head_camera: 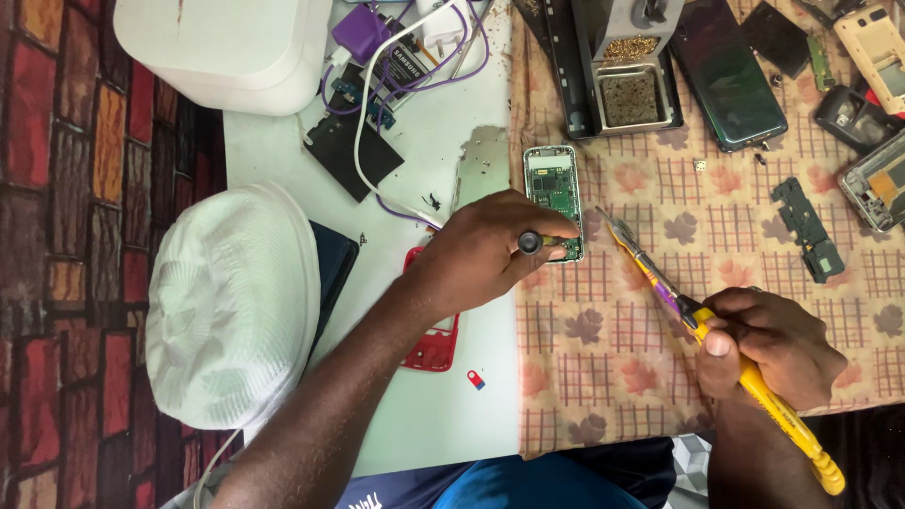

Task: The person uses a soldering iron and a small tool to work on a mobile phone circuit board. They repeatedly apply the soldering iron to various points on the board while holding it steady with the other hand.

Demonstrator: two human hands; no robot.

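My left hand (pixel 490 250) grips a small screwdriver with a dark round cap (pixel 530 243), its tip down on the lower end of an opened phone with a bare green circuit board (pixel 551 188). That phone lies on a patterned cloth (pixel 660 339) at the table's middle. My right hand (pixel 768 344) holds a yellow-handled soldering iron (pixel 773 405); its metal tip (pixel 613 228) points up-left and hangs just right of the phone, apart from it.
A white cap (pixel 236 302) lies at the left on a dark phone. A red phone frame (pixel 434 344) sits under my left wrist. A soldering stand (pixel 627 66), a dark phone (pixel 726 66), loose boards and cables fill the back.
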